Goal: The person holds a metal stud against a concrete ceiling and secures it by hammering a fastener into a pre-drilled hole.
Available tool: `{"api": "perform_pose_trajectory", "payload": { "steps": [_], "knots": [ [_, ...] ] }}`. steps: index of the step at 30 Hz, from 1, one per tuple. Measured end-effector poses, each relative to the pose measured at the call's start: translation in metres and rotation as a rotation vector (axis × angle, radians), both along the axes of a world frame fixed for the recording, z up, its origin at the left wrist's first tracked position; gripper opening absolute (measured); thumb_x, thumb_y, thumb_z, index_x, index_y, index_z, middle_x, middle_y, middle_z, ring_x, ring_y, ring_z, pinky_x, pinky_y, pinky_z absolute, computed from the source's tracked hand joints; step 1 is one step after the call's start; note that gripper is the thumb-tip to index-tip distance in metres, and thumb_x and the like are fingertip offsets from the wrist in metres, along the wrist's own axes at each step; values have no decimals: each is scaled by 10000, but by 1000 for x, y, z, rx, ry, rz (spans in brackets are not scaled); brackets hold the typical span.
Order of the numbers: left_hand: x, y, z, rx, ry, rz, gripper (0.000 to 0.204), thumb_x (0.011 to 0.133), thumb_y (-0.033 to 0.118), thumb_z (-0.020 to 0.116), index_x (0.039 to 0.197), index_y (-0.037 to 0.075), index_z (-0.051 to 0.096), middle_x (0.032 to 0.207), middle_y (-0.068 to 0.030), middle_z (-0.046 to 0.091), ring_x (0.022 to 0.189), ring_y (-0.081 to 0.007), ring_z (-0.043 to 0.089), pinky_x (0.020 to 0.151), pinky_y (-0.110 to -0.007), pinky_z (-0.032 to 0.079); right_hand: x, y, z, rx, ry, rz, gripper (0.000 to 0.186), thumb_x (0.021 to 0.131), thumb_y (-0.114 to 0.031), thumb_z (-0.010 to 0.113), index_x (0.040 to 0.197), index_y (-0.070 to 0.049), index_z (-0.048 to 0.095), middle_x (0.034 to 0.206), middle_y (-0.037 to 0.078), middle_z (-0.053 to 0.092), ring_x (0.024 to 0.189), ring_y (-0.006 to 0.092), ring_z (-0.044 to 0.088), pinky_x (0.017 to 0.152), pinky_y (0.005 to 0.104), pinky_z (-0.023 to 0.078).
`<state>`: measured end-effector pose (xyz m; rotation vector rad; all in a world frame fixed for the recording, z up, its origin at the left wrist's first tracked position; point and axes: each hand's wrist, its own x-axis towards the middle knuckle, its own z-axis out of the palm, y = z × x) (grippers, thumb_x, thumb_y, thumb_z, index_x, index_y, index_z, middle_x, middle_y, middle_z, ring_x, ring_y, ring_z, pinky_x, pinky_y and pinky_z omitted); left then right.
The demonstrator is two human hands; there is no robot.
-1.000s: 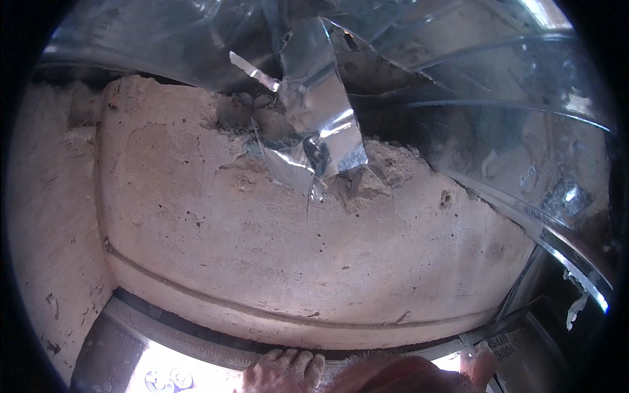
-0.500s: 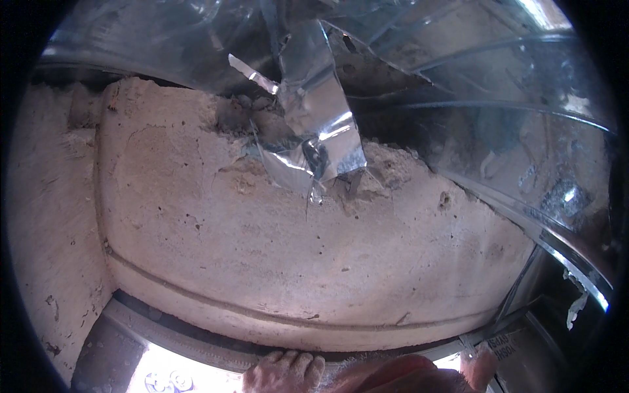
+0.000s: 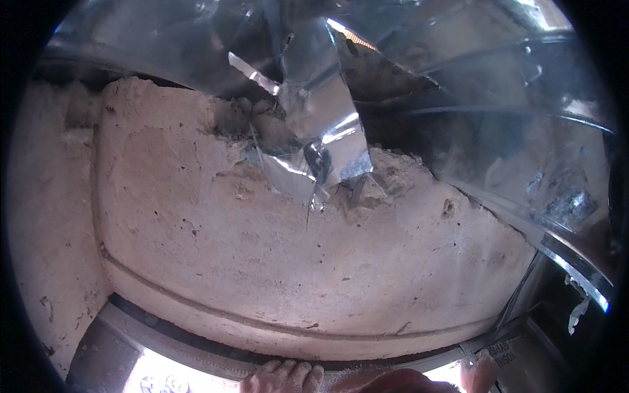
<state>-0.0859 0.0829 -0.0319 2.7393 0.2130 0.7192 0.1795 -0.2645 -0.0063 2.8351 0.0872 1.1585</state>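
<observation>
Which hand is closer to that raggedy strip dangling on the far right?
Right. The right hand is below the ragged strip and to its left in the picture; the left hand is much farther left, at the bottom edge.

My left hand [image 3: 282, 378] curls over a frame [image 3: 190, 355] below a pitted wall [image 3: 282, 262], torn foil [image 3: 324, 108] hanging at its crumbled edge.

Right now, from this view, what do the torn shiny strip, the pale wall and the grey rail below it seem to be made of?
Torn shiny strip: thin sheet metal or foil, apparently; mirror-like, with sharp creases. Pale wall: probably plaster or concrete, matte and pitted; its broken edge looks crumbly. Grey rail: perhaps metal, dull, from its slim profile; plastic remains possible.
</observation>
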Motion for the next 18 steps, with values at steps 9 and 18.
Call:
{"api": "perform_pose_trajectory", "payload": {
  "steps": [9, 18],
  "knots": [
    [3, 5, -2, 24, -22, 6, 543, 815, 539, 564, 1146, 110, 596, 1112, -137, 637, 1041, -308, 613, 960, -469, 436, 13, -6, -16, 34, -75, 23, 399, 686, -331, 693, 885, 4, 610, 824, 212, 642, 830, 389, 625, 728, 476, 490],
    [8, -4, 17, 173, -61, 77, 609, 778, 595, 614, 1117, 89, 603, 1077, -177, 651, 1011, -331, 630, 944, -507, 445, -7, 15, -9, 89, 17, -22, 450, 703, -384, 703, 951, -25, 591, 910, 197, 631, 805, 363, 627, 725, 455, 505]
  ]
}}
